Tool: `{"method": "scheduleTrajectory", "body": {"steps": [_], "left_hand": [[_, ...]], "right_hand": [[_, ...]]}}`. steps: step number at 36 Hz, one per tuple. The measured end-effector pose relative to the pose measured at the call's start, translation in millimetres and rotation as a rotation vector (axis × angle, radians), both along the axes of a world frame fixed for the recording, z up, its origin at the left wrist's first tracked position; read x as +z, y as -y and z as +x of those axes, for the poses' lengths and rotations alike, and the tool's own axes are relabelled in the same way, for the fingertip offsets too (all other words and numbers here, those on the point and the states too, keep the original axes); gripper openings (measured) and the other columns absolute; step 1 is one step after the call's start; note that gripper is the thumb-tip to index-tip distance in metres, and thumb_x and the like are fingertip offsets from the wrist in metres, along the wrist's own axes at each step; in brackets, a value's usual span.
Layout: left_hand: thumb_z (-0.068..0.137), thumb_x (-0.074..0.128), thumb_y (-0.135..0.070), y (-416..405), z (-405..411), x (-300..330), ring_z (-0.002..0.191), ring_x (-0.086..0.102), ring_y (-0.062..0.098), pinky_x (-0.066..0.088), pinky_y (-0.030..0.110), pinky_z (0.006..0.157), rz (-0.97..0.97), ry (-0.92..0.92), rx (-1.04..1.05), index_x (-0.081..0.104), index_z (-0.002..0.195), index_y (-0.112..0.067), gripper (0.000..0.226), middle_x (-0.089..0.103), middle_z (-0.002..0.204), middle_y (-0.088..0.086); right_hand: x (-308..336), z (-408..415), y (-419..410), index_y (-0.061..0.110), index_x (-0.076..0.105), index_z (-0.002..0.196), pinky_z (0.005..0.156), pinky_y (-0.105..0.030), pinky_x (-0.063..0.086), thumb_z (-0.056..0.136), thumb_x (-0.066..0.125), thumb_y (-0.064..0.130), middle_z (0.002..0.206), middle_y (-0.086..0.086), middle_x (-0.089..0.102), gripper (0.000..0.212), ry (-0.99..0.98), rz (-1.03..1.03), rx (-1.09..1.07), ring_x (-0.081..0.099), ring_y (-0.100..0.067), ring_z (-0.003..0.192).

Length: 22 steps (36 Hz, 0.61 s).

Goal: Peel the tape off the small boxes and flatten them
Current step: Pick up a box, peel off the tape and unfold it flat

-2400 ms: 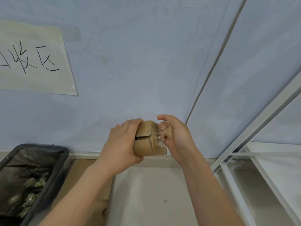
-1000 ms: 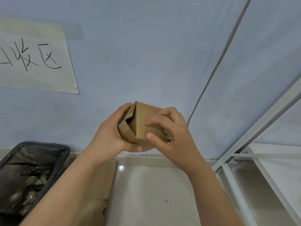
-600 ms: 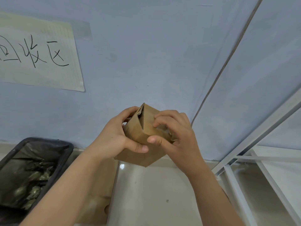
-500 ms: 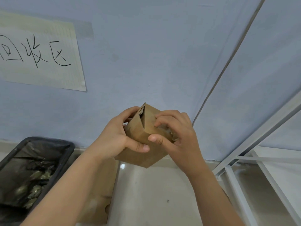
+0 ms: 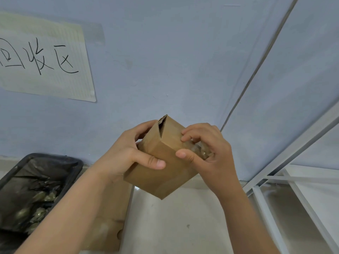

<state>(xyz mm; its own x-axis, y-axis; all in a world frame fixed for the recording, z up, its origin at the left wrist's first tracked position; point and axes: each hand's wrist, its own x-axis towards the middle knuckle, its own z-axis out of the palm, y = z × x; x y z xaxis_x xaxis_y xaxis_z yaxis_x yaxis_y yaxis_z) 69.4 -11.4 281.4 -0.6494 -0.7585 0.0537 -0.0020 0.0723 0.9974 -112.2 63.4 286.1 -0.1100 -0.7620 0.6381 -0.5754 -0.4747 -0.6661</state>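
Cardboard, in the form of a small brown box (image 5: 161, 162), sat tilted in mid-air before a pale blue wall (image 5: 165, 61), held between both hands above the floor (image 5: 174, 226). The left hand (image 5: 126, 153) gripped its left side with the thumb curled across the near face, while the right hand (image 5: 211, 153) curled round the right edge, fingers bunched over a crumpled wad of clear tape (image 5: 198, 149). To the left stood a black bin (image 5: 73, 167) with a dark liner, under a handwritten paper sign (image 5: 45, 61); flat cardboard (image 5: 110, 226) lay on the floor below the left forearm, and a white metal frame (image 5: 275, 180) stood at right.
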Motion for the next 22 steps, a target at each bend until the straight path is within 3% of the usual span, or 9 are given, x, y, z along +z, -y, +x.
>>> {"method": "scheduleTrajectory", "body": {"steps": [3, 7, 11, 14, 22], "left_hand": [[0.04, 0.083, -0.023, 2, 3, -1, 0.109, 0.061, 0.03, 0.05, 0.049, 0.089, 0.04, -0.019, -0.046, 0.063, 0.119, -0.024, 0.081, 0.066, 0.115, 0.007], [0.042, 0.079, -0.021, 2, 3, 0, 0.102, 0.064, 0.031, 0.051, 0.045, 0.081, 0.072, -0.053, -0.099, 0.066, 0.113, -0.02, 0.072, 0.067, 0.109, 0.01], [0.042, 0.076, -0.019, 1, 2, -1, 0.102, 0.062, 0.037, 0.05, 0.048, 0.082, 0.088, -0.063, -0.145, 0.065, 0.115, -0.016, 0.074, 0.065, 0.11, 0.018], [0.04, 0.076, -0.018, 1, 1, -1, 0.101, 0.062, 0.036, 0.049, 0.046, 0.081, 0.077, -0.059, -0.139, 0.064, 0.115, -0.014, 0.076, 0.065, 0.109, 0.018], [0.04, 0.076, -0.017, -1, -1, 0, 0.101, 0.062, 0.037, 0.05, 0.046, 0.081, 0.097, -0.09, -0.157, 0.065, 0.114, -0.013, 0.075, 0.065, 0.109, 0.019]], "right_hand": [[2, -1, -2, 0.014, 0.066, 0.079, 0.08, -0.024, 0.043, 0.081, 0.062, 0.037, 0.089, 0.008, 0.065, 0.023, 0.129, 0.073, 0.063, 0.058, -0.02, 0.09], [3, -2, -5, 0.011, 0.064, 0.077, 0.082, -0.032, 0.045, 0.088, 0.054, 0.031, 0.088, 0.006, 0.064, 0.025, 0.143, 0.108, 0.086, 0.058, -0.021, 0.089], [4, -2, -5, 0.021, 0.065, 0.08, 0.082, -0.023, 0.04, 0.084, 0.05, 0.023, 0.088, 0.012, 0.058, 0.015, 0.085, 0.117, 0.063, 0.054, -0.017, 0.088], [4, 0, -6, 0.032, 0.063, 0.084, 0.083, -0.018, 0.039, 0.078, 0.045, 0.019, 0.09, 0.015, 0.055, 0.023, 0.04, 0.123, 0.07, 0.051, -0.014, 0.09], [4, 8, -5, 0.027, 0.06, 0.083, 0.08, -0.021, 0.039, 0.071, 0.04, 0.015, 0.087, 0.013, 0.052, 0.027, 0.025, 0.055, 0.073, 0.049, -0.018, 0.088]]}}
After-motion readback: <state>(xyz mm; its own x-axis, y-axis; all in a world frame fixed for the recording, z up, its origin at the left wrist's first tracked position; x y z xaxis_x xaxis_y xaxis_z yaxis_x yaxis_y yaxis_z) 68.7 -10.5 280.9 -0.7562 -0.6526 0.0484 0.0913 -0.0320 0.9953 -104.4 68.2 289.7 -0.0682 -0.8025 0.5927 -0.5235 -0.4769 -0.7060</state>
